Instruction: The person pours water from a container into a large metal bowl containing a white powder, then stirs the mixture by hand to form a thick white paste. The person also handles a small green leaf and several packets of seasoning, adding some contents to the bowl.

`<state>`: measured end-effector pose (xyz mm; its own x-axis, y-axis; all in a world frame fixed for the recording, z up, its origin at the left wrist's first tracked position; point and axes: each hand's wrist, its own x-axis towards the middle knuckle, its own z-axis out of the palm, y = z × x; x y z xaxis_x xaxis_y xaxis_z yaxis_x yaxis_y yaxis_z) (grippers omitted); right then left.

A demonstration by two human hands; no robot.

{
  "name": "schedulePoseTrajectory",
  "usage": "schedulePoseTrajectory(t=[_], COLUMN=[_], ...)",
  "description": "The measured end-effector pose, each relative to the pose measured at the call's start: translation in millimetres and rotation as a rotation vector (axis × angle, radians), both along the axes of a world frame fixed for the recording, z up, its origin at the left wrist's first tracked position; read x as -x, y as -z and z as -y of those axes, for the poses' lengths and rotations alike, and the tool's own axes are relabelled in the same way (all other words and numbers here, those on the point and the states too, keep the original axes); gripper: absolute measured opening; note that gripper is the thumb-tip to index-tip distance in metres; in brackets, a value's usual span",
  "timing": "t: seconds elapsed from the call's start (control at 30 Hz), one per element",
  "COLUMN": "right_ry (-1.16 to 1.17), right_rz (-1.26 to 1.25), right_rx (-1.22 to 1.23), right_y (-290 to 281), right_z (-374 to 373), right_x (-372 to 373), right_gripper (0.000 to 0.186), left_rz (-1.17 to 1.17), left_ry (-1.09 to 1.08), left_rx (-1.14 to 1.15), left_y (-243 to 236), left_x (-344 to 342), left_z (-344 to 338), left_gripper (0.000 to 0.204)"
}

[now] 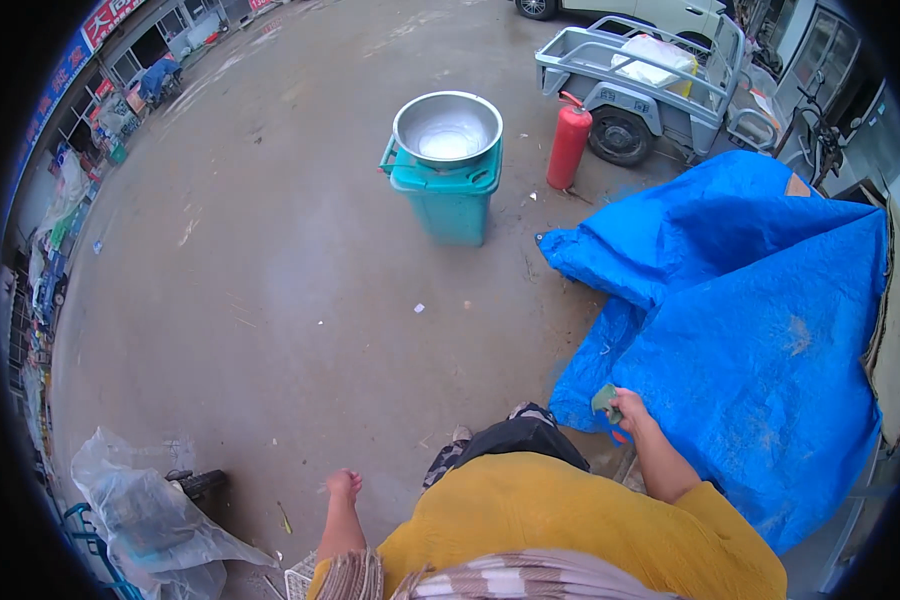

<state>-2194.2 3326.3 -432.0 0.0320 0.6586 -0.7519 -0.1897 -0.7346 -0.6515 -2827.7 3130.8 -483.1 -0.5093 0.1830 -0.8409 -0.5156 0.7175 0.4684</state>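
My right hand (630, 410) is closed on a small green piece of cloth or pad (603, 400). A small red and blue item shows just below it, too small to make out. A large, crumpled blue tarp (740, 340) lies beside and beyond that hand, draped over something hidden. My left hand (344, 482) hangs lower left, its fingers curled, with nothing visible in them.
A teal wheeled bin (448, 215) carries a metal basin (448, 125). Right of it are a red fire extinguisher (569, 150) and a grey cargo tricycle (640, 90). Translucent plastic sheeting (160, 510) is at lower left. Shopfronts with piled goods line the left.
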Motion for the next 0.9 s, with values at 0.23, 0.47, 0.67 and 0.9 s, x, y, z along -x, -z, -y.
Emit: schedulePoseTrajectory(t=[0.23, 0.47, 0.67, 0.9], right_ry=[0.271, 0.556, 0.744, 1.400], right_rz=[0.651, 0.414, 0.425, 0.386], right_rx=[0.489, 0.274, 0.064, 0.562], right_y=[-27.3, -8.9, -94.9, -92.6], right_z=[68.2, -28.2, -113.8, 15.3], right_x=[3.5, 15.5, 88.1, 315.5], right_gripper=[0.023, 0.015, 0.023, 0.016], left_rz=[-0.125, 0.275, 0.289, 0.538], left_ry=[0.519, 0.521, 0.327, 0.159], left_rx=[-0.461, -0.386, -0.262, -0.378], left_y=[-103.8, -93.3, 18.2, 68.0], left_x=[-27.1, -85.5, -92.3, -74.3], left_z=[-407.0, -649.1, -842.6, -972.9], left_gripper=[0.021, 0.020, 0.054, 0.042])
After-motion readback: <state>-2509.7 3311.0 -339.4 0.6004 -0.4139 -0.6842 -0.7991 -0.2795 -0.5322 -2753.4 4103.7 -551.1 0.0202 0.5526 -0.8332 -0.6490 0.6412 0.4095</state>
